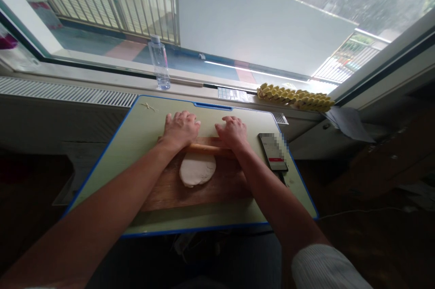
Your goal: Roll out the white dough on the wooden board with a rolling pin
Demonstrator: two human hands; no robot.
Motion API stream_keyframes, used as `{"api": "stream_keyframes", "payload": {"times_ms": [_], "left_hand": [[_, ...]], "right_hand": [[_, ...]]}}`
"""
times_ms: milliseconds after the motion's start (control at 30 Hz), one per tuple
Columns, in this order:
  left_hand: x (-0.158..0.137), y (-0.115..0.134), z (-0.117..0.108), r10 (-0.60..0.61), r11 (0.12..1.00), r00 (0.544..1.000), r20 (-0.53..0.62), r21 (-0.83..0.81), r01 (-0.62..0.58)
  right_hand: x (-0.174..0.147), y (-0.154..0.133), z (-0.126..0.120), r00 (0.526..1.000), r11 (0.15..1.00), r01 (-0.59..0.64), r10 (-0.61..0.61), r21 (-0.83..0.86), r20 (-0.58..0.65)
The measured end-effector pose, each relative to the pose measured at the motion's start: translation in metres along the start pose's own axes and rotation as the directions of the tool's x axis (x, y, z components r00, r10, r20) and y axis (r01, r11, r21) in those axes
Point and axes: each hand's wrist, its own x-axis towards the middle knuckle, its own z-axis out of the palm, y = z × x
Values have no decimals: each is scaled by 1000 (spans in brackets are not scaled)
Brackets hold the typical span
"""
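Note:
A wooden rolling pin (209,149) lies across the far part of a flattened piece of white dough (197,172). My left hand (181,128) is over the pin's left end, with its fingers bent forward and down. Over the right end is my right hand (234,130), its fingers curved in the same way; both palms bear on the pin. My hands cover the pin's ends. The dough is roughly oval and rests on a brown wooden board (210,194), partly hidden by my forearms.
The board sits on a pale green table (102,169) with a blue edge. A phone (273,152) lies at the right. Dough scraps (148,107) are at the far left. On the windowsill stand a clear bottle (159,65) and yellow egg trays (295,98).

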Motion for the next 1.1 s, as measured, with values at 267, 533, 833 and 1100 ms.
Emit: {"api": "stream_keyframes", "payload": {"times_ms": [267, 533, 833, 1100], "left_hand": [[-15, -3, -2, 5, 1000, 1000, 17, -25, -5], [-29, -4, -3, 25, 999, 999, 29, -22, -25], [-44, 0, -13, 22, 1000, 992, 124, -6, -21], [-55, 1, -14, 0, 1000, 989, 145, 16, -3]], "right_hand": [[-22, -2, -2, 999, 1000, 28, -28, -7, -15], [-43, -4, -7, 1000, 1000, 27, -27, -3, -1], [-56, -6, -9, 998, 1000, 2, -3, 22, 65], [-70, -6, -13, 993, 999, 40, -37, -17, 108]]}}
